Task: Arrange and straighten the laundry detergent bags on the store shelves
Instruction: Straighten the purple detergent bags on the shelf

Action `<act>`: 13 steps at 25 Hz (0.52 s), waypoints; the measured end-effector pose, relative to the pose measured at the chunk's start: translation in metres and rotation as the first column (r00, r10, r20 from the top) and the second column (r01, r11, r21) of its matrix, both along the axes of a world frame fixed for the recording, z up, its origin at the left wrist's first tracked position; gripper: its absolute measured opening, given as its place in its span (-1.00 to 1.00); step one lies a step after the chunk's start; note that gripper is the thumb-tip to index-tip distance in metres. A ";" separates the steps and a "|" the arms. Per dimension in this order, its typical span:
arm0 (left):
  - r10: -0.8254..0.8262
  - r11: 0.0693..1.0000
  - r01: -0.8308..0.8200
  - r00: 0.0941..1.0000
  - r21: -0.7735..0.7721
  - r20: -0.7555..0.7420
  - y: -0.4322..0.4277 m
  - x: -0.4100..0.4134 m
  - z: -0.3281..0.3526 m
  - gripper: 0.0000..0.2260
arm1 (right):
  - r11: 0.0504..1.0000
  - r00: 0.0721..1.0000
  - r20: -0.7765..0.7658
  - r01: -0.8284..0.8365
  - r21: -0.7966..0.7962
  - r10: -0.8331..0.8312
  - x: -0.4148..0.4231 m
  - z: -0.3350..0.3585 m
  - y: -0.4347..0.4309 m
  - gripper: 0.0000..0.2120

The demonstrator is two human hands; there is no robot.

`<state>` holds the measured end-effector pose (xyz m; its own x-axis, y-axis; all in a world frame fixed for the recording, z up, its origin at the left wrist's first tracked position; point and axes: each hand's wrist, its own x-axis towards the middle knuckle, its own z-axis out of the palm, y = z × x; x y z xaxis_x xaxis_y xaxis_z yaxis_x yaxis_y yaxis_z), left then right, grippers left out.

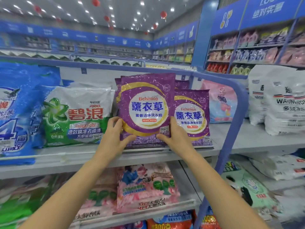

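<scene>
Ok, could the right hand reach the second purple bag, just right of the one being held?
Probably yes: the right hand lies beside the second purple bag with nothing between, though it grips the front purple bag.

Big blue plastic detergent bag [16, 113]: sliced off by the left edge.
White printed bags [280, 103]: running off the right edge.
Rear purple foil bags [181, 84]: mostly hidden behind the front purple Eichimoo bag [146, 90].
White price sticker [164, 128]: print unreadable.
</scene>
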<state>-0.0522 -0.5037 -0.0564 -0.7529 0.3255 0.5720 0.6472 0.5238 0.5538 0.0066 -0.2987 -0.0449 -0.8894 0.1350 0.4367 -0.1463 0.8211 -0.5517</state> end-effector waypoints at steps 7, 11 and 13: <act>0.193 0.938 -0.254 0.948 -0.234 -0.254 0.008 0.008 -0.003 -0.41 | 0.997 0.998 -0.049 -0.040 -0.060 0.037 0.005 0.003 0.011 -0.46; 0.193 0.932 -0.292 0.902 -0.215 -0.387 0.061 0.035 0.008 -0.51 | 0.990 0.997 -0.073 0.008 -0.141 -0.019 0.036 0.010 0.060 -0.40; 0.127 0.923 -0.247 0.919 -0.296 -0.372 0.090 0.048 0.007 -0.48 | 0.990 0.997 -0.033 0.064 -0.122 -0.069 0.057 0.005 0.089 -0.40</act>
<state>-0.0041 -0.4137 -0.0498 -0.5978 0.4128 0.6871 0.6349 0.7672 0.0914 0.0640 -0.2099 -0.0402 -0.8602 0.2472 0.4460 -0.1156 0.7573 -0.6427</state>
